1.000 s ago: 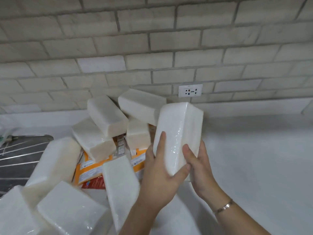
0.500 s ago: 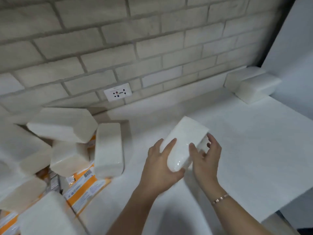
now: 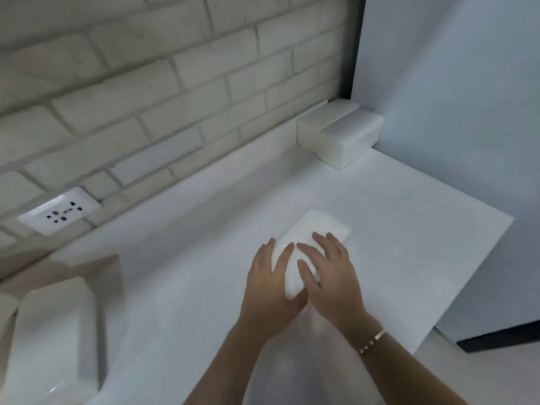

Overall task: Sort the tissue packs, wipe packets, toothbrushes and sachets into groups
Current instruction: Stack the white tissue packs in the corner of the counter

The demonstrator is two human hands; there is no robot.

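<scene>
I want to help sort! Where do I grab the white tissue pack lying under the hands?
Take the tissue pack by its two long sides, near the middle, coming down from above. It lies flat on the counter, so fingers probably can't slip underneath, and it looks narrow enough to span.

Motion blur softened everything. The near half of the tissue pack (image 3: 318, 229) lay hidden under the left grip (image 3: 271, 282) and the right grip (image 3: 333, 276), and its white edges smeared into the white table (image 3: 204, 258), so whether it rested flat could not be told. Whether the left grip's thumb curled under the pack's near end was unclear. Both forearms were cut off by the bottom edge. The pile of tissue packs (image 3: 55, 331) at lower left was cut by the left and bottom edges. The corner packs (image 3: 342, 135) blurred together, so their count was uncertain. The wall socket (image 3: 60, 211) markings were too small to read.
</scene>
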